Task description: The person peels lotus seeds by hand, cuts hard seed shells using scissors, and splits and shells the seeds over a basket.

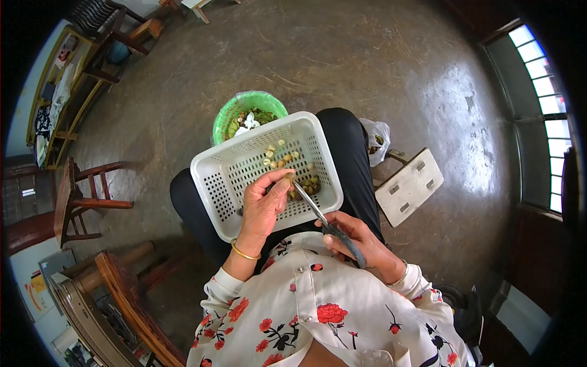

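Over the white basket [327, 147] on your lap, your left hand [264, 205] pinches a small brownish piece [289, 177] between the thumb and index finger. The piece lies right at your fingertips, above the inside of the basket, and the palm is turned partly toward your body. Your right hand [362, 244] is closed around the dark handles of the scissors [317, 213], just beyond the near side of the basket. The metal blades slant up and to the left, over the basket's near rim, and their tips reach the piece at your left fingertips. Whether the blades are parted there is too small to tell. The piece is thus well apart from your right hand, at the far end of the scissors.

Inside the basket, the pale round pieces [269, 155] are scattered on the slotted bottom, past your left fingertips. The darker pieces [313, 185] sit together to the right of those fingertips, partly hidden behind the blades. The basket rests tilted across your legs in dark trousers [350, 153]. Just past its far side stands the green tub [220, 125], with leafy-looking bits and something white in it. To the right of your legs are a plastic bag [380, 131] and a pale stool [416, 177] on the floor [367, 61].
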`<state>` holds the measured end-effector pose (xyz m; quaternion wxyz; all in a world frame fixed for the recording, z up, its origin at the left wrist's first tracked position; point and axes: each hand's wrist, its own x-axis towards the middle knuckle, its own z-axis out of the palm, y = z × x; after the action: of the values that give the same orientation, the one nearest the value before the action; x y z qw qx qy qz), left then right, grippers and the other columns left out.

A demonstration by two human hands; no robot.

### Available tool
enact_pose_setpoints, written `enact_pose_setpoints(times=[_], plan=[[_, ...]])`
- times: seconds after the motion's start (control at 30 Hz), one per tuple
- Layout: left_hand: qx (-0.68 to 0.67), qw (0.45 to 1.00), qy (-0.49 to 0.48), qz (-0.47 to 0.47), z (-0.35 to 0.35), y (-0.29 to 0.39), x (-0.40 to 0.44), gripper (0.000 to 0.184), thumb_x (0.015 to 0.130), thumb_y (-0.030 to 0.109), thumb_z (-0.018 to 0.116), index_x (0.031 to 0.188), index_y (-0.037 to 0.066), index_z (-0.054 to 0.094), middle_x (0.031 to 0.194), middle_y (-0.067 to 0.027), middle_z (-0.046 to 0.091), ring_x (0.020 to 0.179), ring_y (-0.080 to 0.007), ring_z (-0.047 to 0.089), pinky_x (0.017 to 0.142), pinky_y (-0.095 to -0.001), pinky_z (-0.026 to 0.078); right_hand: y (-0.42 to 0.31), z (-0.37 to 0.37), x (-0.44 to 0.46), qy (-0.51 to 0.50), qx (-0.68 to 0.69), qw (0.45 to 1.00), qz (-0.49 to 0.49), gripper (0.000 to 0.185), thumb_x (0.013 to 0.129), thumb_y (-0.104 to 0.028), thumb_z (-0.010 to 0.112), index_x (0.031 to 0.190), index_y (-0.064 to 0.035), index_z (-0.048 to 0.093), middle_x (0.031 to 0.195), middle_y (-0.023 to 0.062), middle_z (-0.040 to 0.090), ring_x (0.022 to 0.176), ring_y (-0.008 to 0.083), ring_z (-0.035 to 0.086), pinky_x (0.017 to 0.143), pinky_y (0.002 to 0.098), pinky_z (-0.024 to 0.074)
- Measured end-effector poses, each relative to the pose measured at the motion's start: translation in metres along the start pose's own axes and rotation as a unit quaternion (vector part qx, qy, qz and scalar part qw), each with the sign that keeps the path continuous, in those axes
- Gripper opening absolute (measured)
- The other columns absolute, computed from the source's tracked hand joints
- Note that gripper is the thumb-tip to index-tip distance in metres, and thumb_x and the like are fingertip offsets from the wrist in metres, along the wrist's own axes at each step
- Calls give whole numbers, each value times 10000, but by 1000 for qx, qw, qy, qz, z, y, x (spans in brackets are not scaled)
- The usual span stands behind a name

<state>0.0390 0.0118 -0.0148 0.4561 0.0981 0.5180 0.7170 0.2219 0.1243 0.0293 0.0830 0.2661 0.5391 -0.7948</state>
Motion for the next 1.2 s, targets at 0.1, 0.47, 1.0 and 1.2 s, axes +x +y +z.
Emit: enact_pose_setpoints(times=[0.1,0.47,1.0,1.2], plan=[[-18,1000,4,-4,4,1,-1,283,881,165,610,1107,-5,599,778,-20,582,496,-10,357,421,-160,270,-2,1,0,3,6,1000,-1,428,862,-303,638,1124,5,495,599,-5,466,483,50,423,450,225,332],[29,999,-13,-17,15,8,-13,322,943,284,510,1008,-7,633,721,28,506,508,-12,348,433,-162,256,-14,-11,12,166,-10,975,-146,429,765,-43,682,1128,-20,455,756,24,579,650,72,550,562,210,454],[328,923,-101,173,23,25,-15,166,874,117,595,982,-4,630,786,-62,593,670,-127,563,631,-241,457,-30,7,41,109,127,974,-150,379,799,-57,632,1129,0,455,870,70,578,723,145,621,592,223,507],[402,892,-117,171,22,33,-14,185,848,88,609,1007,-4,627,750,-48,574,680,-127,547,607,-236,423,-26,3,46,109,141,972,-150,361,790,-32,641,1100,-4,458,820,50,587,703,136,634,560,218,515]])
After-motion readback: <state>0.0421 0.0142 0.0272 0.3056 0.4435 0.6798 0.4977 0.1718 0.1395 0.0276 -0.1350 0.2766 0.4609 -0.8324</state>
